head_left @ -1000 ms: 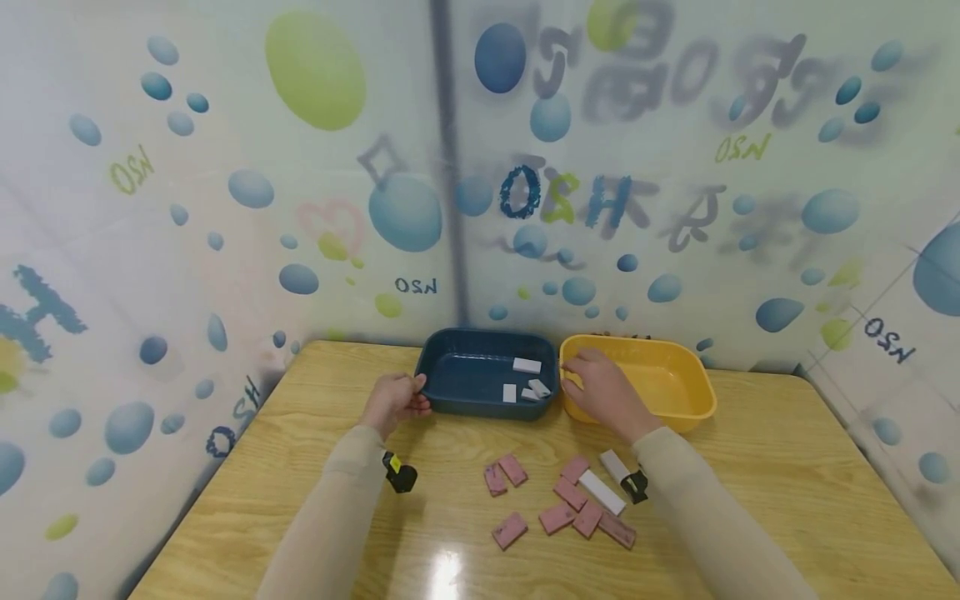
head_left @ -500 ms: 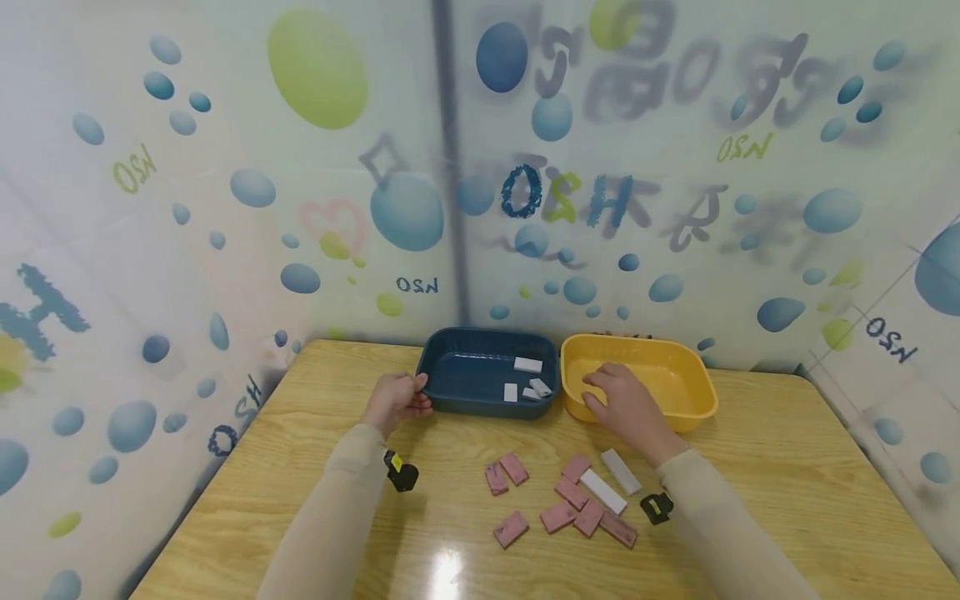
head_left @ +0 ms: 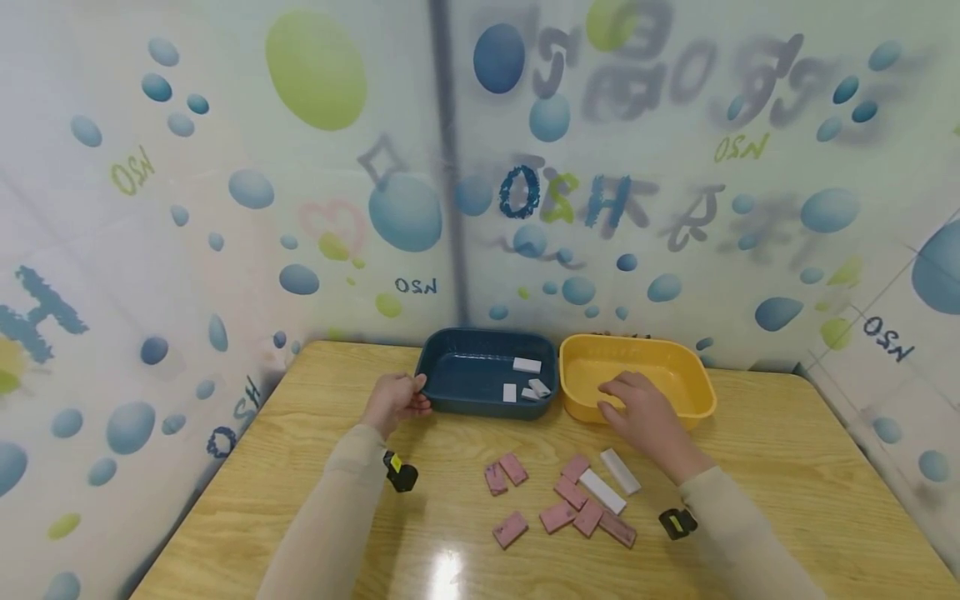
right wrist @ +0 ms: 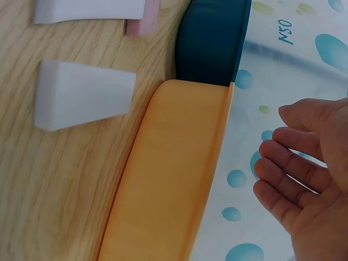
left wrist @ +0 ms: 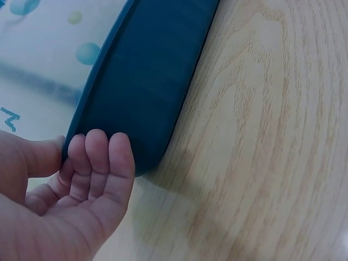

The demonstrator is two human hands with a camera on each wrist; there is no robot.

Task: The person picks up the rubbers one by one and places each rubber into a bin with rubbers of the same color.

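My left hand [head_left: 393, 402] pinches the left rim of a dark blue basin [head_left: 465, 407], thumb on the rim and fingers against the outer wall in the left wrist view. My right hand [head_left: 643, 415] hovers over the yellow basin [head_left: 690, 423]; in the right wrist view its fingers are loosely bent and hold nothing. Inside the blue basin lie several small white blocks [head_left: 527, 365]. On the table in front are several pink blocks [head_left: 510, 530] and two longer white blocks, one among the pink ones [head_left: 602, 492] and one just to their right [head_left: 620, 472].
Both basins stand side by side at the back of the wooden table [head_left: 787, 483], against a printed curtain [head_left: 675, 167]. Black wrist cameras are strapped on both arms.
My right hand has moved from the yellow basin's left rim to the right and toward me. The left hand stays at the blue basin's rim.
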